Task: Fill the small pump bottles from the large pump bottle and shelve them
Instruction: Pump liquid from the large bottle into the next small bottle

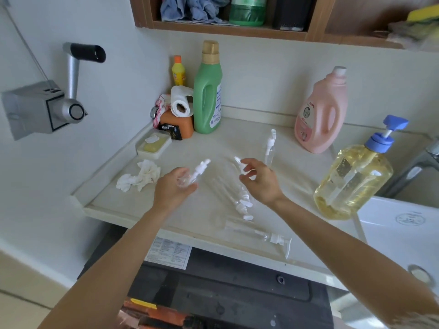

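Countertop (237, 143), pale, holding the following. Left hand (174, 186): forearm reaching in from 7 o'clock, fingers curled round a small clear pump bottle (190, 178), held tilted with its white pump head (203, 165) pointing toward 1 o'clock. Right hand (261, 180): forearm entering from 4 o'clock, wrist bent, thumb and fingers pinching a white pump top (241, 166) just right of the held bottle, the two hands apart. Standing small bottle (270, 148): upright, clear, white pump, at 1 o'clock from the right hand. Lying small bottles (234, 195): clear, clustered between and below the hands; exact count cannot be told. Lying bottle at counter edge (259, 236): on its side, pump pointing to 4 o'clock. Large pump bottle (354, 176): yellow liquid, blue pump, at 3 o'clock from the hands, well apart. Pink jug (320, 112): at 1 o'clock. Green bottle (207, 91): at 12 o'clock. Crumpled tissue (140, 176): at 9 o'clock. Wooden shelf (225, 29): above, at 12 o'clock.
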